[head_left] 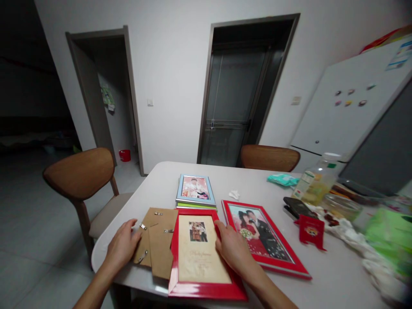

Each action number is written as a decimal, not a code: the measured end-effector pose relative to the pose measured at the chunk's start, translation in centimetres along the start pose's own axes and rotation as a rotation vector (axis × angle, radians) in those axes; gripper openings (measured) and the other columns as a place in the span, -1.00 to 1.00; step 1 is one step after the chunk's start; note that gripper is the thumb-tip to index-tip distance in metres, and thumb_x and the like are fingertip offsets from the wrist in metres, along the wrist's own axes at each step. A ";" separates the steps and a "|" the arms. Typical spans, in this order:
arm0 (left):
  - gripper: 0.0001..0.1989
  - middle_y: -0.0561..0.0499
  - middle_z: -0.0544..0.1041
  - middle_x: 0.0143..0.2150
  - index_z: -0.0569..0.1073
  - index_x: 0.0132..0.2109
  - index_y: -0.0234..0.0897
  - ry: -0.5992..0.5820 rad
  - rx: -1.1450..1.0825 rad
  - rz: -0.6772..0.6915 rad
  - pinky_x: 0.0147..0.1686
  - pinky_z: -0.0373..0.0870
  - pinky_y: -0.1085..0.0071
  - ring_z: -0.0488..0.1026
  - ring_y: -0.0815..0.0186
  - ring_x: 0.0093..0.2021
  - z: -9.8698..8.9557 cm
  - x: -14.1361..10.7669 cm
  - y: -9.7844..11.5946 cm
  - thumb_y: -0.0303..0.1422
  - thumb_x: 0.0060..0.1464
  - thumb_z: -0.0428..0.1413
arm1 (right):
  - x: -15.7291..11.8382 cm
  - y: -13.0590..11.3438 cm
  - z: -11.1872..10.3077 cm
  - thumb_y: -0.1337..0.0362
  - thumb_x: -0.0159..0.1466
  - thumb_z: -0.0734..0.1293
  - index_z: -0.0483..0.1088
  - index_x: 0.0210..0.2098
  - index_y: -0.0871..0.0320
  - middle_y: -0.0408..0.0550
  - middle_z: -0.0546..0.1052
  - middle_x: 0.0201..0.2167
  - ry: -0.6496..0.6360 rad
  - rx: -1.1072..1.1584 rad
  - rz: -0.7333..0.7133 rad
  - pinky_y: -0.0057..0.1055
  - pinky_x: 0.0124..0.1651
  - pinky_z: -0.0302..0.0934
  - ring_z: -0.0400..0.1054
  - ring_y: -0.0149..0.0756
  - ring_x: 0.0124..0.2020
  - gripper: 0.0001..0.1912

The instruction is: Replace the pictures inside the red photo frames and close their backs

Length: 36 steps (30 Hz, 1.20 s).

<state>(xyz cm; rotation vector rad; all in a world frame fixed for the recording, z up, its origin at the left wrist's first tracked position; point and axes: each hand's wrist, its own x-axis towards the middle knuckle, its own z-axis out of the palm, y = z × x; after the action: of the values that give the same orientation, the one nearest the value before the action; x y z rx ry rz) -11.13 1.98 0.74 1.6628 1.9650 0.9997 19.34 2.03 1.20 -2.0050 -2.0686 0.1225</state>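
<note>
My left hand [124, 242] lies at the left edge of a brown backing board [161, 244] with metal clips and a stand leg. Its fingers are loosely apart, and the thumb side touches the board's edge. My right hand [234, 251] grips the right side of a red picture frame [174, 268], which holds a cream insert with a small photo [198, 231]. The frame's left side meets the board. To the right lies a second red frame with a couple's picture [262, 234]. Beyond the first frame, a light-blue frame [195, 188] tops a small stack.
On the table's right are a plastic bottle [317, 180], a dark phone-like object [298, 208], a red card-like item [311, 231], a teal packet [282, 179] and crumpled white tissue [363, 249]. Wooden chairs stand left [82, 174] and behind [270, 158].
</note>
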 end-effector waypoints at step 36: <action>-0.53 -0.09 0.33 0.02 0.17 0.04 -0.31 0.150 -0.278 0.225 -0.02 0.23 0.27 0.28 0.17 0.01 2.3 -5.4 7.3 -0.39 -0.09 -0.06 | -0.2 1.9 -0.9 0.40 0.01 0.14 0.15 0.04 0.37 0.17 0.33 -0.03 0.013 0.467 0.044 -0.34 0.00 0.05 0.24 -0.22 -0.06 -0.44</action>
<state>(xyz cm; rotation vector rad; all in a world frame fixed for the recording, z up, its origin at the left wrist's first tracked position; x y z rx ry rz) -3.28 -2.23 3.65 1.7160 1.6557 1.4473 21.45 1.86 1.57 -1.7527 -1.7795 0.5452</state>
